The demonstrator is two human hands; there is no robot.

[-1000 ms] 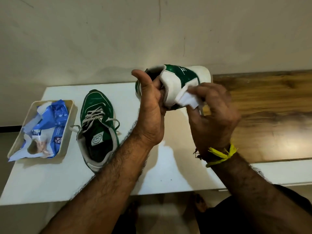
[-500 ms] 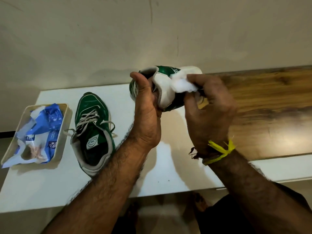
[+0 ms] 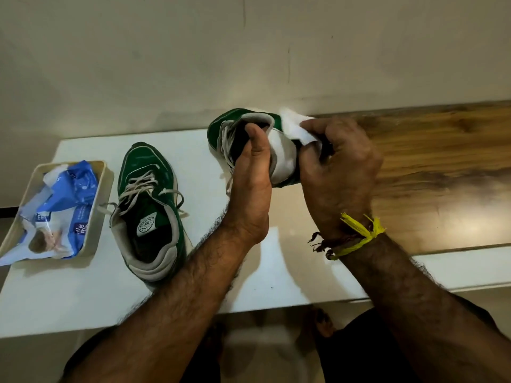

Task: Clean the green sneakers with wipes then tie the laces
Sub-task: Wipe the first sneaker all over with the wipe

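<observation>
The wipe has climbed from the lower heel to the top of the collar, and the held sneaker has rolled so its opening and laces now face us; that reads as the heel nearly done, wiping still under way; left hand grips the collar, thumb hooked inside, shoe lifted above the white table; right hand pinches the wipe against the heel; green upper, white heel panel, laces loose; the second sneaker lies untied beside the tray
</observation>
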